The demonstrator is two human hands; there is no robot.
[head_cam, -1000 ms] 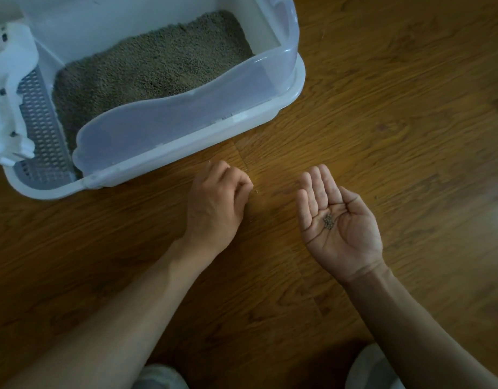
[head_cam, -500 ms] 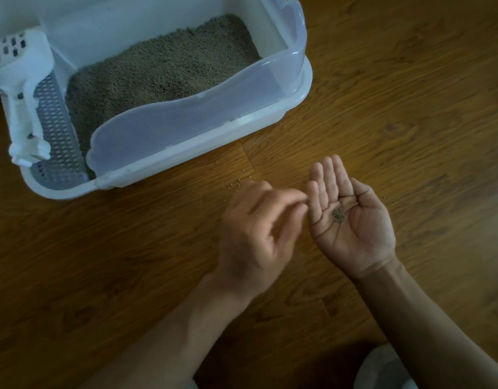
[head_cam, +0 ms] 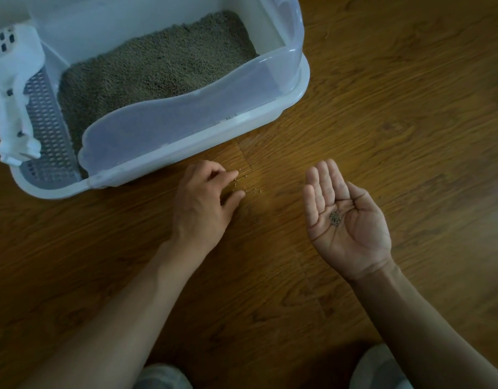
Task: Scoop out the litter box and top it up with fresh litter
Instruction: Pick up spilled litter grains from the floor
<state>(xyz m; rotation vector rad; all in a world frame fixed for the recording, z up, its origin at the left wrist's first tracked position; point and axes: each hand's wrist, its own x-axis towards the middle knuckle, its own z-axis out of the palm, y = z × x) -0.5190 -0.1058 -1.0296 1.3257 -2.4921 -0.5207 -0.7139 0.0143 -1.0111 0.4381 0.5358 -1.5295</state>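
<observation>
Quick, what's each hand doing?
Left hand: fingers curled, reaching at spilled grains on the floor; pinch unclear.
Right hand: open, palm up, carrying collected litter.

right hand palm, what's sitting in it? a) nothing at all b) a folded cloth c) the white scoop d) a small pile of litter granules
d: the right hand lies palm up with straight fingers, and a small dark cluster of litter granules rests in the middle of the palm; the white scoop hangs at the litter box's left end.
</observation>
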